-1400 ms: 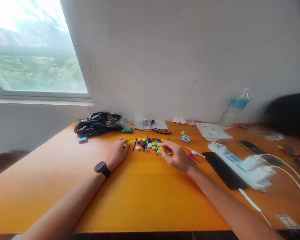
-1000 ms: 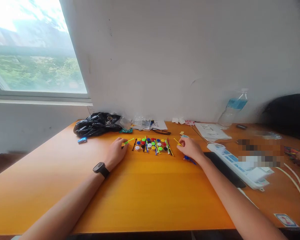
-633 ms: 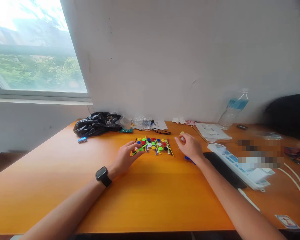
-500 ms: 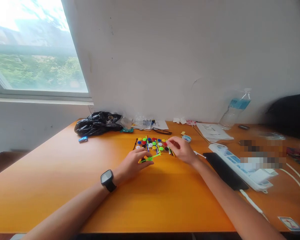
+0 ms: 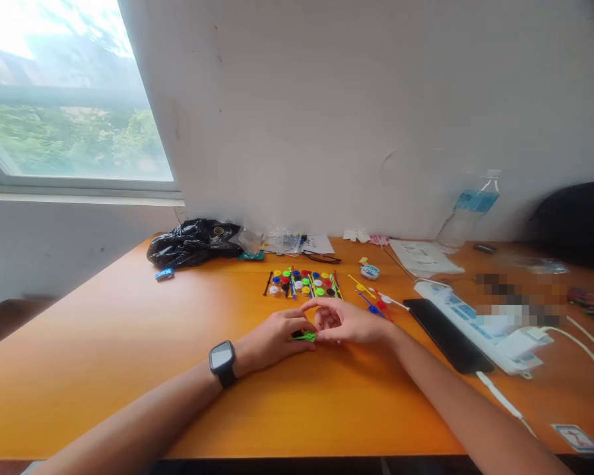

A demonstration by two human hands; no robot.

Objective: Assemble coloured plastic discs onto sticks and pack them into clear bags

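A thin bright green plastic piece (image 5: 309, 336) with a round middle sits between my two hands, low over the front of the table. My left hand (image 5: 277, 336), with a watch (image 5: 222, 358) on its wrist, pinches its left part; something small and black shows by those fingers. From the other side, the thumb and fingertips of my right hand (image 5: 351, 322) close on its right end, partly hiding it. Beyond the hands lie rows of coloured round discs (image 5: 305, 282) with thin sticks among them. A few stick-and-disc pieces (image 5: 373, 308) lie apart, to their right.
A black plastic bag (image 5: 193, 244) and a blue packet (image 5: 165, 274) lie at the back left. Black glasses (image 5: 321, 258) and a round container (image 5: 369, 271) are behind the discs. To the right are a phone (image 5: 448, 336), a white power strip (image 5: 475, 323), cables and a bottle (image 5: 470, 214).
My right hand has left the disc rows and come nearer to me, meeting the green piece. My left hand has shifted right and closer with it. The loose pieces at the right now show.
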